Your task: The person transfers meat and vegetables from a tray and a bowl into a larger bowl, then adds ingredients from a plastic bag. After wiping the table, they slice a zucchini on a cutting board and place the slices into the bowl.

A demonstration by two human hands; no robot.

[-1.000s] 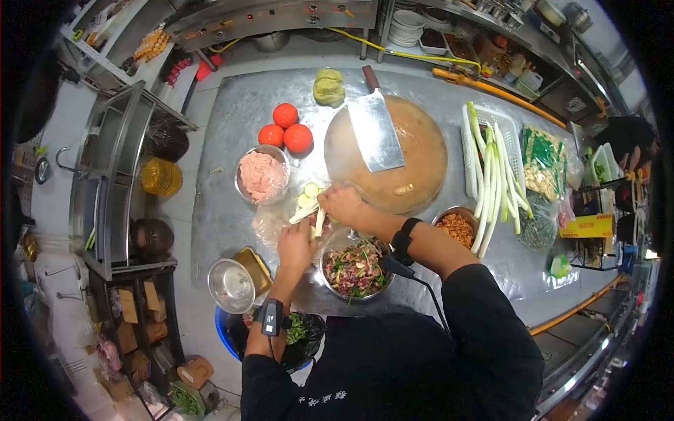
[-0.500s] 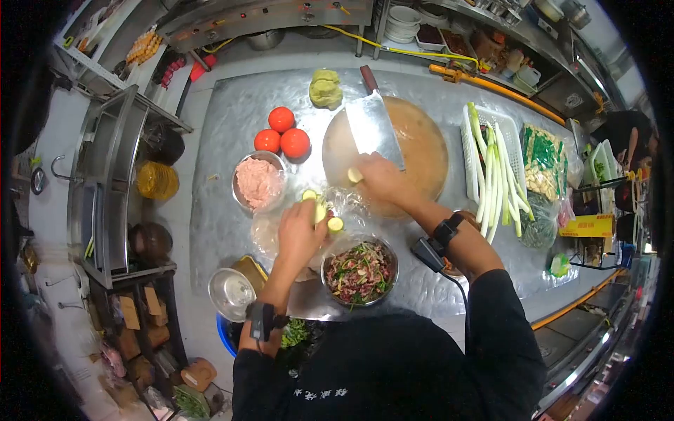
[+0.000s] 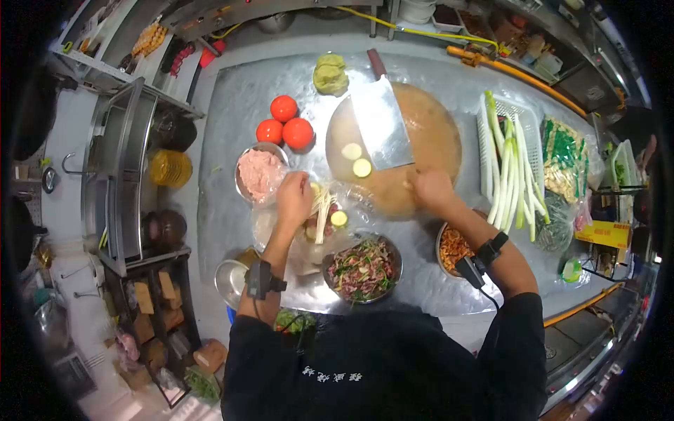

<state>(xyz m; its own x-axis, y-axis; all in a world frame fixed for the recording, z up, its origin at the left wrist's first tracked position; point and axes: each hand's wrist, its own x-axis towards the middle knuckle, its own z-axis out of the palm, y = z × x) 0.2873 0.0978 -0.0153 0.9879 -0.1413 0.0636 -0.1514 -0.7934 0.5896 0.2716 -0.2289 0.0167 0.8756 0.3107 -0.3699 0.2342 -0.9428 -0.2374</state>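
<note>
Centre frame: two cut slices [image 3: 357, 159] on chopping board [image 3: 421, 151]; my left hand [image 3: 293, 198] clamps uncut stalks [image 3: 322, 214], right hand [image 3: 433, 188] empty, fingers loose.

Glossy steel cleaver [image 3: 382, 125], matt wooden board [image 3: 432, 144]

I count three tomatoes [image 3: 284, 123] grouped on the steel table [image 3: 232, 105]. Two pale round slices [image 3: 357, 159] lie on the one round wooden board [image 3: 428, 140], beside the single cleaver [image 3: 382, 126]. I see three metal bowls with food: one of pink mince [image 3: 258, 172], one of mixed chopped meat and greens [image 3: 361, 269], one of orange shreds [image 3: 455, 249]. A fourth, empty bowl [image 3: 229, 281] sits at the table edge. One white basket [image 3: 491, 151] holds leeks; I cannot count them exactly. One green lump [image 3: 330, 74].
</note>
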